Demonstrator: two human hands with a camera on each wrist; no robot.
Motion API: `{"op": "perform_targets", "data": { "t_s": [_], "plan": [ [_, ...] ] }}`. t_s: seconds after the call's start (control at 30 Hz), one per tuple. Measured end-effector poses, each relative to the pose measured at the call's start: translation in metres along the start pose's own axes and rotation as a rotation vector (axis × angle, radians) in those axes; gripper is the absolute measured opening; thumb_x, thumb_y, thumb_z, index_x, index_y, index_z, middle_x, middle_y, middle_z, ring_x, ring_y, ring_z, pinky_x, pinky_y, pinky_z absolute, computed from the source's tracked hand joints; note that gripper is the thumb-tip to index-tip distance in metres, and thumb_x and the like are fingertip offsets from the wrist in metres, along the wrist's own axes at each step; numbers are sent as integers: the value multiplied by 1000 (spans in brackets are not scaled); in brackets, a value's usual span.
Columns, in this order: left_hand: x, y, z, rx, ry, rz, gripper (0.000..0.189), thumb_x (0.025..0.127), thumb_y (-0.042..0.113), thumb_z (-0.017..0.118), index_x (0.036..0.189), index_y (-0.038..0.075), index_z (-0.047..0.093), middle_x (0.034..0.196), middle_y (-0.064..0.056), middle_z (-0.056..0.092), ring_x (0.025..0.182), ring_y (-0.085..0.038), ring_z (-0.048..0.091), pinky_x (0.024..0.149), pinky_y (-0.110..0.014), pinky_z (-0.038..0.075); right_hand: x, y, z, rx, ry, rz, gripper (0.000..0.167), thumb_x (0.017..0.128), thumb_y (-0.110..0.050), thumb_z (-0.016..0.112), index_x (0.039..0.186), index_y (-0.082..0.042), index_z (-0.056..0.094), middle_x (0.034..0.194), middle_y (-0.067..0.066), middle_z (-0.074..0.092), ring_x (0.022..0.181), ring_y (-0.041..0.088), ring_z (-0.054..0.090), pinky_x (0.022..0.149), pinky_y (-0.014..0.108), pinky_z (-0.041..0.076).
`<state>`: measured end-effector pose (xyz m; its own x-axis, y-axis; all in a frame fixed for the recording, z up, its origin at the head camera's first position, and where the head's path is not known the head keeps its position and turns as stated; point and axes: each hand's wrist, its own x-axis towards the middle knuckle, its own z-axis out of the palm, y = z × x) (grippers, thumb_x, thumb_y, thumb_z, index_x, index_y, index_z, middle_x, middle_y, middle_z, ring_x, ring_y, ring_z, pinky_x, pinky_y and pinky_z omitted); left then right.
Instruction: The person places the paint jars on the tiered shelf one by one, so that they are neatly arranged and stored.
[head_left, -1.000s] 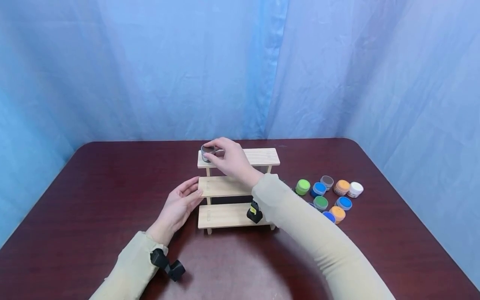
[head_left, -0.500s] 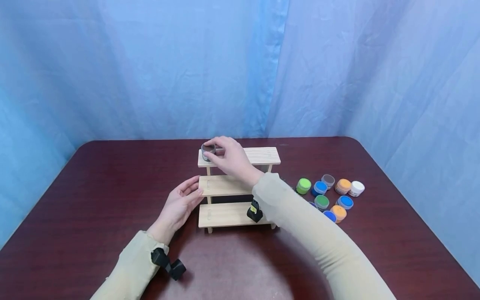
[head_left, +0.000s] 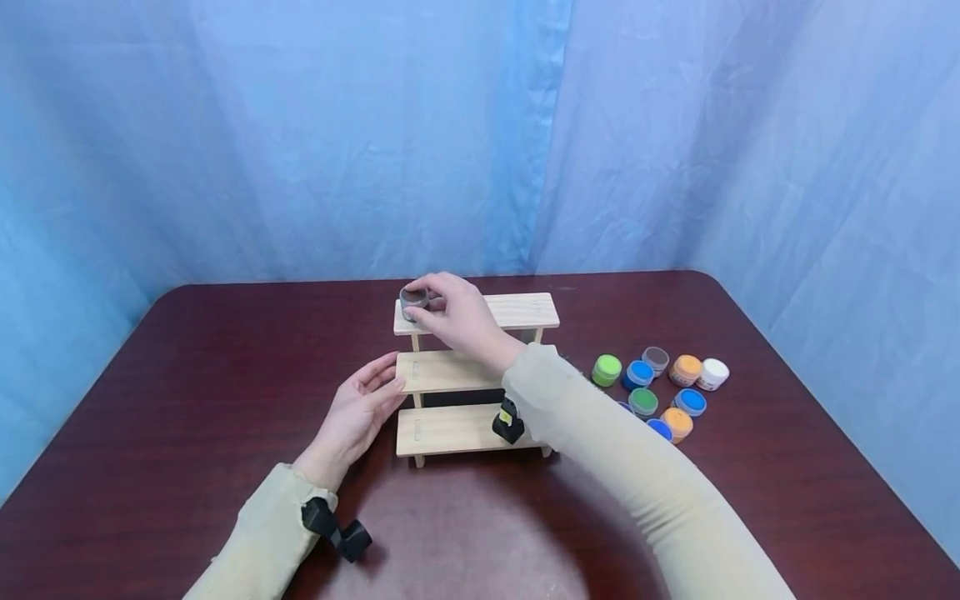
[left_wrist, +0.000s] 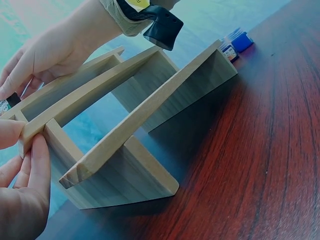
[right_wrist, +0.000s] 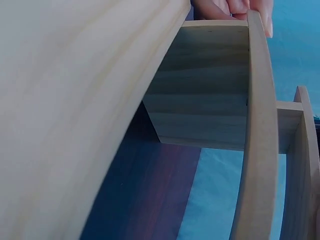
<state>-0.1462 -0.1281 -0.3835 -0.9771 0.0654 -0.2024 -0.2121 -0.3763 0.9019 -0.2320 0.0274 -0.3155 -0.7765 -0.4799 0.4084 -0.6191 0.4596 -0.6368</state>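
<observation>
A three-step wooden display stand (head_left: pixel 453 429) stands on the table. At the left end of its top step is a small paint pot (head_left: pixel 412 298) with a dark brown top. My right hand (head_left: pixel 468 321) pinches this pot between thumb and fingers, its forearm crossing over the stand's right side. My left hand (head_left: pixel 356 417) grips the left end of the middle step; in the left wrist view its thumb is above the board and the fingers (left_wrist: pixel 40 165) below. The right wrist view is mostly filled by the stand's boards (right_wrist: pixel 262 125), and the pot is out of sight there.
To the right of the stand, several paint pots stand in a loose group, among them a light green pot (head_left: pixel 606 370), a white pot (head_left: pixel 712 374) and an orange pot (head_left: pixel 677 424). My right sleeve partly hides some. A blue curtain (head_left: pixel 360 142) hangs behind the table (head_left: pixel 225 375).
</observation>
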Motion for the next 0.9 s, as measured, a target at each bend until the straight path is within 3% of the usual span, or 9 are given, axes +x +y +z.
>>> {"op": "perform_targets", "data": {
  "t_s": [0.23,0.5,0.9],
  "plan": [
    [1,3,-2,-1,1,7,54,94,-10,43,145,-4,28,104,2,48,83,0,57,79,-13,51,3,-5,-4,-12,-45,23,30,88,-18,68,116,-9,64,113,7,58,96,16,60,85,18,51],
    [-1,3,-5,3,4,3,54,94,-11,42,145,-4,27,104,1,48,83,0,57,80,-14,51,-2,-4,-11,79,-40,99,42,85,-16,71,124,-8,58,124,11,49,102,20,57,86,19,52],
    [3,0,-2,-11,2,14,54,94,-12,43,145,-5,27,104,1,49,84,-1,58,80,-14,51,-30,3,-37,93,-70,26,36,85,-12,71,119,-6,60,121,9,52,95,20,58,81,24,56]
  ]
}}
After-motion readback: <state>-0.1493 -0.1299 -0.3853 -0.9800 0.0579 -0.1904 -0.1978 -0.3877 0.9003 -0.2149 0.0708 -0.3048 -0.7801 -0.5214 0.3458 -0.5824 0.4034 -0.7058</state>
